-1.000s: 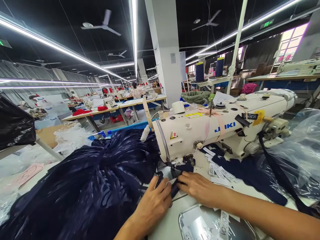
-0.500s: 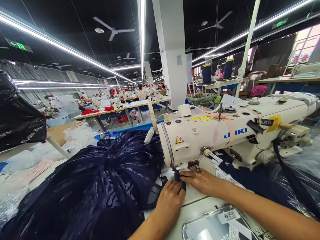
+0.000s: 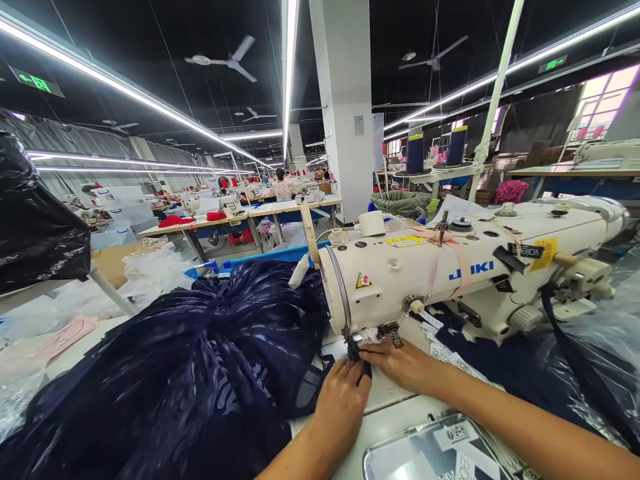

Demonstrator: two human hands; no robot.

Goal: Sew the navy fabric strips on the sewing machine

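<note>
A white JUKI sewing machine (image 3: 465,273) stands on the table in front of me. A big heap of dark navy fabric (image 3: 180,373) lies to its left. My left hand (image 3: 343,403) rests with its fingers pressed down on a narrow navy strip (image 3: 364,365) just under the needle. My right hand (image 3: 403,363) lies flat beside it, fingertips on the same strip right at the presser foot (image 3: 355,347). Both hands touch each other's fingertips at the strip.
A metal tray (image 3: 435,450) with printed labels sits at the near edge. Loose white labels (image 3: 450,350) and more navy cloth lie under the machine arm. Clear plastic bags (image 3: 610,333) are at the right, a black bag (image 3: 35,227) at the left. Other work tables and a person stand farther back.
Both hands slid forward with the strip until their fingertips reached the presser foot. Over the last half second they have hardly moved.
</note>
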